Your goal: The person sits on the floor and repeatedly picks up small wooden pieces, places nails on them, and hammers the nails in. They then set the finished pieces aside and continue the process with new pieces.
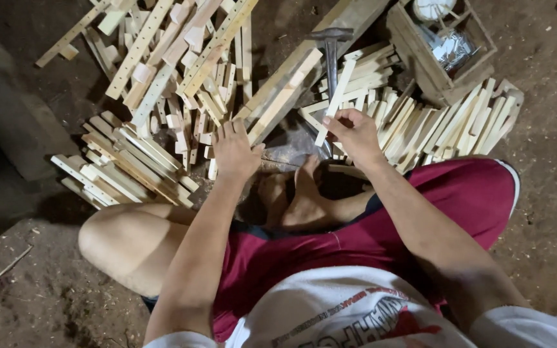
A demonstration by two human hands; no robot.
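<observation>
The long wooden plank (291, 80) lies on the dirt floor (46, 290), slanting up and away from you. Your left hand (234, 151) rests flat and spread at its near end. Your right hand (354, 134), right of the plank, pinches a thin wood stick (334, 102) pointing the same way. A hammer (331, 48) lies just beside the plank.

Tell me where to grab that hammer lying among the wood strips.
Grip the hammer by its handle just below the head, coming from above on the right hand's side. The head lies far from the body, and the handle's near end runs under a wood strip.
</observation>
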